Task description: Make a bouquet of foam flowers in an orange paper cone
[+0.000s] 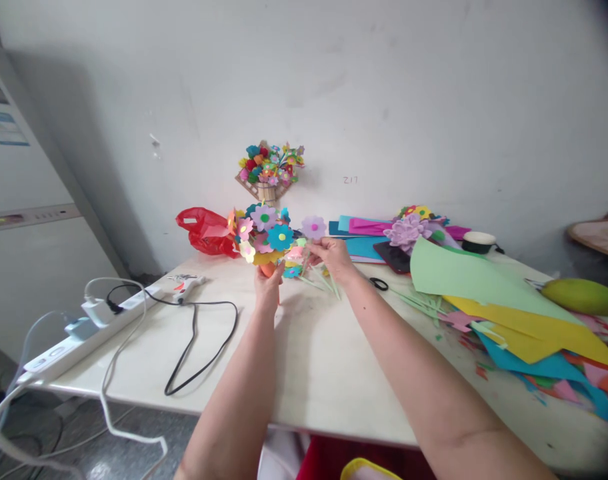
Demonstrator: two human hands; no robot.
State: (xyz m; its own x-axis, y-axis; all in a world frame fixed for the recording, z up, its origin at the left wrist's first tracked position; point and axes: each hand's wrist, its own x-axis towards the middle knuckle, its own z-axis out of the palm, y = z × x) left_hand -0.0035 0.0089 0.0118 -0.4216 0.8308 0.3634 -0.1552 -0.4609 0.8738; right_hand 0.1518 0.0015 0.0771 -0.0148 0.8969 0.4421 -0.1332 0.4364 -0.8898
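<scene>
My left hand (268, 287) is closed round the orange base of a bunch of craft flowers (280, 237) in blue, pink, lilac and yellow. Whether that base is a pot or a wrap I cannot tell. To its right, my right hand (333, 257) pinches a lilac flower (314, 227) with a pink centre, low down near its stem. The lilac flower stands apart from the bunch, just beside it. Between and behind my hands, more small flowers and green stems (329, 283) lie on the table.
A glue gun (188, 288) and power strip (91, 340) lie left, with a looped black cable. A red plastic bag (207, 230) sits behind. Right are scissors (379, 284), a phone (393, 257), coloured sheets (494, 280) and a green-yellow fruit (581, 297). A flower basket (267, 192) hangs on the wall.
</scene>
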